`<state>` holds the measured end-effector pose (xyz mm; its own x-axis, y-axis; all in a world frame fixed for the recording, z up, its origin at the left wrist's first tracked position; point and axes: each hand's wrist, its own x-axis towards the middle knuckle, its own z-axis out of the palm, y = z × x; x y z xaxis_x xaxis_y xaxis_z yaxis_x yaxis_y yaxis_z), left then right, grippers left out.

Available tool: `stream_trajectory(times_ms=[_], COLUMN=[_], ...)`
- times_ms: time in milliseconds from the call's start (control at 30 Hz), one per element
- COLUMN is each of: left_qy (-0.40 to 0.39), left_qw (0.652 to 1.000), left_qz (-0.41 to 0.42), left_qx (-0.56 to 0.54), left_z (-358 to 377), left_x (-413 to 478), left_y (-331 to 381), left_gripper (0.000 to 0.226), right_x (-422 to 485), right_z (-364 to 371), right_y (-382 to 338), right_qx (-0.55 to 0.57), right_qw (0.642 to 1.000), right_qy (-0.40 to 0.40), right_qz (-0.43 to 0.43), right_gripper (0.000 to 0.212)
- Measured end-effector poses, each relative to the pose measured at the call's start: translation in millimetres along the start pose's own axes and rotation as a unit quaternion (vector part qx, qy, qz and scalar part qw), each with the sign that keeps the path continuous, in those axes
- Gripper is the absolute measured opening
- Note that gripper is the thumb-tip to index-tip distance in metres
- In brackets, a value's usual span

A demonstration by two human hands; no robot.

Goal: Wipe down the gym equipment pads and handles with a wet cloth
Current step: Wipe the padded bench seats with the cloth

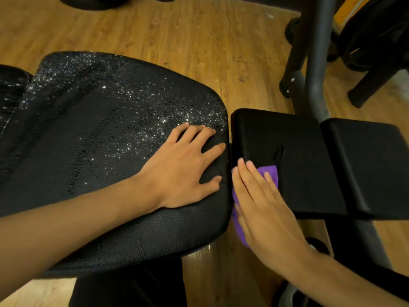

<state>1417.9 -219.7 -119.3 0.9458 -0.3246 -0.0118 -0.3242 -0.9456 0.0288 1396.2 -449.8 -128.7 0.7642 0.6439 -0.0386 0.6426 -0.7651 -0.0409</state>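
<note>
Done: large seat pad (88, 140), left, is seen wet with drops.
Now: purple cloth (271, 173) is pressed by straight-fingered right hand (261, 209) on small pad (298, 156), near-left corner.
Left hand (186, 165): laid flat on seat pad, nothing held.
Remaining: rightmost pad (371, 162) is judged dry.

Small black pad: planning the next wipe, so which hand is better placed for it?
Right. The right hand presses the purple cloth against the small black pad; the left hand rests, clothless, on the wet large pad.
</note>
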Motion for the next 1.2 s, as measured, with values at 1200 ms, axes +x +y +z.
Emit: stream_trajectory(times_ms=[1200], left_qy=[-0.015], left_qw=[1.000], left_qz=[0.006], left_qx=[-0.008], left_z=[-2], left_x=[4], left_y=[1], left_gripper=[0.073], right_x=[111], right_z=[-1], right_y=[31], right_qx=[0.039], right_qw=[0.998], right_qy=[0.023], right_qz=[0.048], right_gripper=[0.081])
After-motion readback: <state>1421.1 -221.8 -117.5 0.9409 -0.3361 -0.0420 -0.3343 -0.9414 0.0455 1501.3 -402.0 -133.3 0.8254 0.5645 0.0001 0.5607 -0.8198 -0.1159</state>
